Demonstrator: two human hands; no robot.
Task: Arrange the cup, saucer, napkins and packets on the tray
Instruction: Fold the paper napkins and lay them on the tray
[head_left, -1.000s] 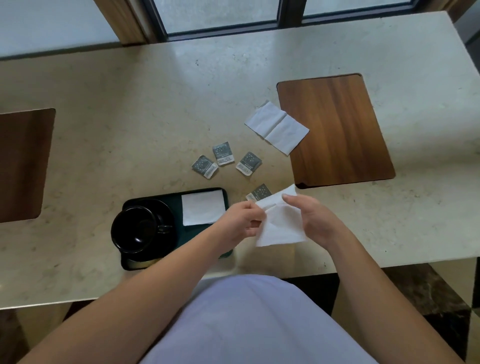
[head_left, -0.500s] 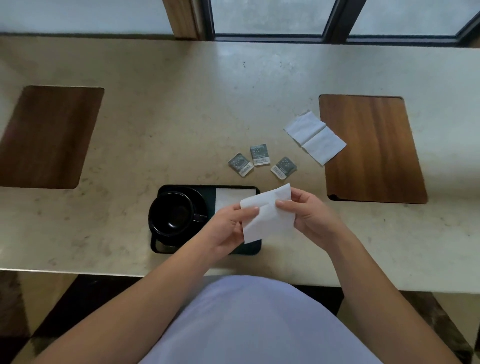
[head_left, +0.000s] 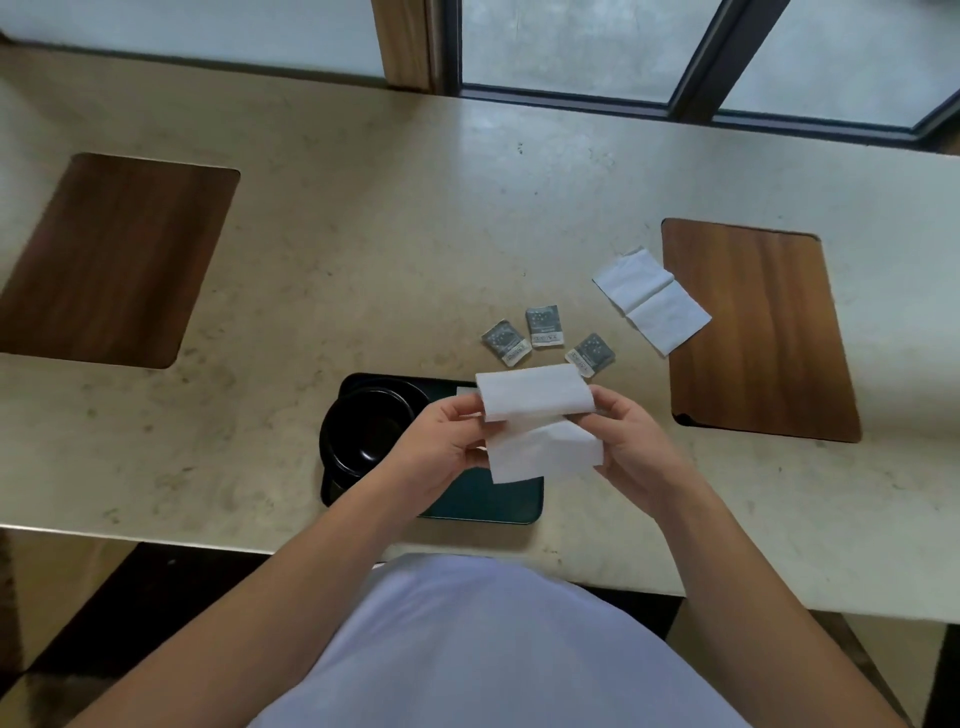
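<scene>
Moved: napkin (head_left: 535, 415) now folded over between both hands.
Fingers: left hand (head_left: 441, 441) and right hand (head_left: 631, 447) pinch it.
Done: cup (head_left: 363, 434) on tray (head_left: 483, 501).
Left: three packets (head_left: 544, 326), second napkin (head_left: 649, 301) on bench (head_left: 363, 270).

Counter (head_left: 363, 270): pale stone, mottled — runs the full width.
Left wooden inlay (head_left: 111, 260): dark brown, rounded corners.
Right wooden inlay (head_left: 758, 327): same wood.
Window frame (head_left: 711, 57): dark bars — beyond the counter's far edge.

We see our two forearms bare from the elbow down, no sleeves, watch or rings showing on the left hand (head_left: 441, 447) or the right hand (head_left: 631, 447); below them our torso wears a plain pale lavender-white top (head_left: 488, 649) without markings
</scene>
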